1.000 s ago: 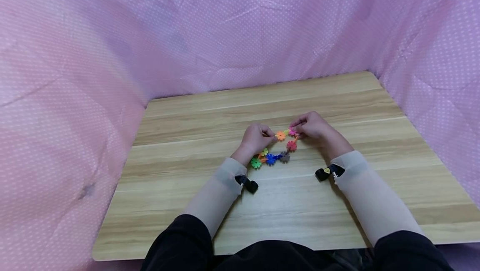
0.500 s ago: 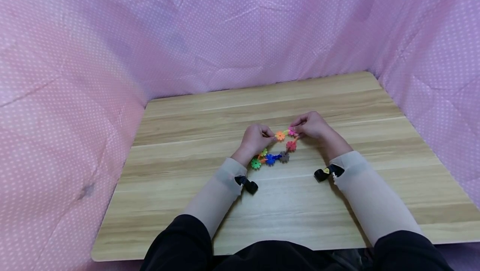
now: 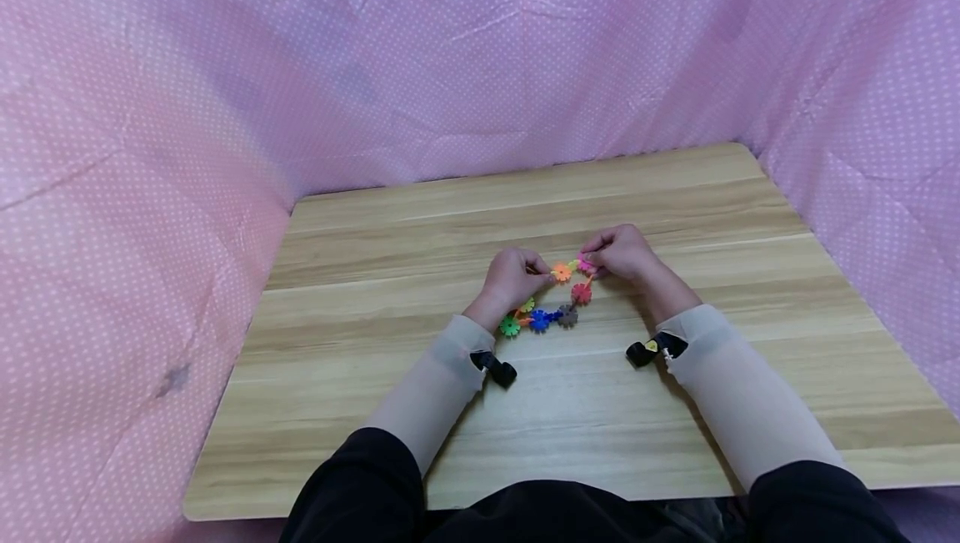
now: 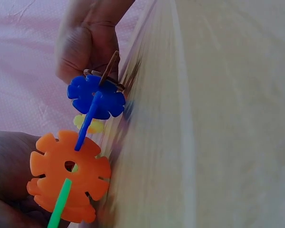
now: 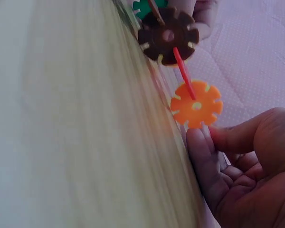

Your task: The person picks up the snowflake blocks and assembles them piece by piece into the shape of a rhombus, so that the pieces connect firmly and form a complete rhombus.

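Observation:
A chain of notched plastic interlocking discs bends round in a loop on the table between both hands. At its far side, my left hand (image 3: 513, 280) pinches the chain just left of an orange disc (image 3: 562, 273). My right hand (image 3: 626, 251) pinches it at a pink disc (image 3: 584, 263). A red disc (image 3: 581, 293), a brown disc (image 3: 567, 315), a blue disc (image 3: 539, 321) and a green disc (image 3: 510, 326) follow on the near side. By the left wrist shows a yellow-green disc (image 3: 528, 305); the hand hides part of the loop there. Slotted discs stand edgewise between the flat ones.
The wood-grain table (image 3: 420, 234) reaches well past the hands on every side. Pink dotted cloth (image 3: 480, 59) hangs behind it and at both sides. A black strap device (image 3: 498, 369) sticks out at the left wrist, another black device (image 3: 645, 351) at the right.
The near side of the loop and the right wrist have shifted very slightly to the left. Both hands keep their pinch on the chain.

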Demonstrator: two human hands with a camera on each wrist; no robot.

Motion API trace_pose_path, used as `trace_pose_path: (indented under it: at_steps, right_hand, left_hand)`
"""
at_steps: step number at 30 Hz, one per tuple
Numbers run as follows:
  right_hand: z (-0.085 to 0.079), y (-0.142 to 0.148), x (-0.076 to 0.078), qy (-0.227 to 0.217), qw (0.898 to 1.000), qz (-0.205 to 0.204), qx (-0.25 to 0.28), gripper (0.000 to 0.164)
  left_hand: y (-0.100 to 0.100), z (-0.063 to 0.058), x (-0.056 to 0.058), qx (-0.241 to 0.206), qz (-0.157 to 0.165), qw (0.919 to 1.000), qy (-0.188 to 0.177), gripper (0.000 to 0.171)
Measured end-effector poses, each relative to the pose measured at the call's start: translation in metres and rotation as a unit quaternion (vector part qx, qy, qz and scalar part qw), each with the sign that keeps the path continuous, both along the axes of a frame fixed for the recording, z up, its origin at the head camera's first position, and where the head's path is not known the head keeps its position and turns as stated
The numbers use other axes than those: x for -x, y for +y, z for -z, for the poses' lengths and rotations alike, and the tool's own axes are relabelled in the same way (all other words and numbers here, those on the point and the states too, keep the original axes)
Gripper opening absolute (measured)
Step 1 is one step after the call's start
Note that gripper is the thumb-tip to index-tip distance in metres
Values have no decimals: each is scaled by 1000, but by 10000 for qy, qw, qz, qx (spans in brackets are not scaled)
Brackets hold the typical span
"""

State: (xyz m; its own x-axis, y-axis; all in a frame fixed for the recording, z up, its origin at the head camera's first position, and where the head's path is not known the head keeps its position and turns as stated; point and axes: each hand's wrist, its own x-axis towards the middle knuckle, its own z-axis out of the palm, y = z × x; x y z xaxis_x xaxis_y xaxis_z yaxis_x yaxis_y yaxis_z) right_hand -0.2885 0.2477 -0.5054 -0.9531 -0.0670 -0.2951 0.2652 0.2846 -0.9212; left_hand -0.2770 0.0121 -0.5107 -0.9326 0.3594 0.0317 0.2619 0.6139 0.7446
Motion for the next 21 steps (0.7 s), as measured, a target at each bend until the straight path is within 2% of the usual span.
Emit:
trace_pose_path:
  at_steps: [6, 10, 14, 18, 21]
  right_hand:
    - [0, -3, 0, 69, 9993, 5, -381, 16]
    - [-3, -1, -1, 237, 9968, -276, -711, 14]
    - [-7, 1, -1, 466, 9902, -592, -1174, 17]
    - [-15, 4, -4, 448, 9851, -753, -1481, 25]
    - [-23, 8, -7, 404, 9819, -870, -1635, 24]
  left_hand:
    - [0, -1, -1, -14, -57, 9999, -115, 14]
    - [2, -5, -2, 31, -67, 9998, -173, 14]
    - [3, -7, -3, 120, -87, 9998, -163, 15]
    - [3, -9, -4, 148, -143, 9996, -169, 14]
    - [3, -10, -5, 108, -170, 9996, -190, 14]
